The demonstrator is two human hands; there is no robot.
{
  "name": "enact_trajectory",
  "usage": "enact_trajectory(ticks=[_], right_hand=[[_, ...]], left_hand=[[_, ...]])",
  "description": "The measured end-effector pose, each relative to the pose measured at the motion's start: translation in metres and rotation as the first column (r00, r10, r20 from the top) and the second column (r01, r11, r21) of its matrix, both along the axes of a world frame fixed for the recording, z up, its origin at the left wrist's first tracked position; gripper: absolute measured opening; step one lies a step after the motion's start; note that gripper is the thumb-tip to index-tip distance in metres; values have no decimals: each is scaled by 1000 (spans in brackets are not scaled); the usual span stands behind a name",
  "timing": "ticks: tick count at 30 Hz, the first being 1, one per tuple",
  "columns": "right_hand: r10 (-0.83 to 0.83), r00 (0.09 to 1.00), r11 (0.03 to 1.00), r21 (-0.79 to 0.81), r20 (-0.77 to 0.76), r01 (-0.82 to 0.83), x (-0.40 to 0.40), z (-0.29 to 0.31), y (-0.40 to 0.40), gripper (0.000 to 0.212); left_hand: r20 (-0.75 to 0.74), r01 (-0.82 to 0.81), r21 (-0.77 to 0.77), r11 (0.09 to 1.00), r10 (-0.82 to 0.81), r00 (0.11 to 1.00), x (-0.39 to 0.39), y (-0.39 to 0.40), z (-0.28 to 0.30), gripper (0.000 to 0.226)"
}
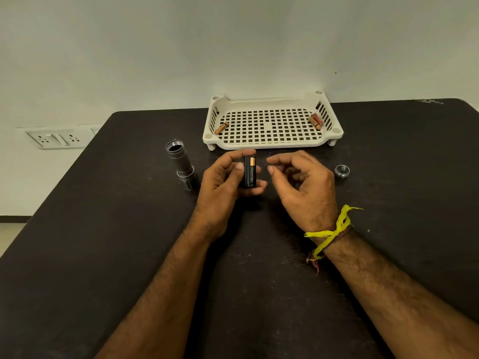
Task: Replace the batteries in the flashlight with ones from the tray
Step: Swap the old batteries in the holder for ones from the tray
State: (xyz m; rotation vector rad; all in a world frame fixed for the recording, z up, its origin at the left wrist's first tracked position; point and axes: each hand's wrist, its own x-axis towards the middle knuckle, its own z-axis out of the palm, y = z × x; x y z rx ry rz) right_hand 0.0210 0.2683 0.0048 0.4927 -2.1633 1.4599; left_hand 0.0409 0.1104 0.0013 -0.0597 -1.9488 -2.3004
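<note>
1. Battery holder, black, upright at frame centre, gripped in my left hand: thumb on its left side, index curled over the top, other fingers under the base.
2. One battery with a copper-coloured top sits in the holder's upper right slot.
3. My right hand hovers just right of the holder, not touching it, fingers loosely curled, thumb and index apart, holding nothing.
4. Flashlight body stands on the dark table left of centre, open threaded end up, well apart from my hands.
5. Tail cap with spring facing up lies on the table right of centre.
6. White perforated tray sits at upper centre against the wall.
7. One orange battery lies in the tray's left corner; a reddish pair lies by its right wall.
8. Yellow thread is tied round my right wrist.
</note>
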Motion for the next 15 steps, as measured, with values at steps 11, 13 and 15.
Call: enact_trajectory(ticks=[11, 13, 15], right_hand=[[185, 980, 983, -31, 80, -183, 1, 0, -1, 20], [217, 968, 976, -47, 130, -212, -1, 0, -1, 18], [245, 954, 969, -48, 172, -241, -2, -1, -1, 16]], left_hand=[[-34, 77, -28, 997, -78, 996, 4, 3, 2, 26], [-30, 61, -53, 997, -62, 998, 4, 3, 2, 26], [-24, 44, -70, 997, -46, 999, 4, 3, 1, 26]])
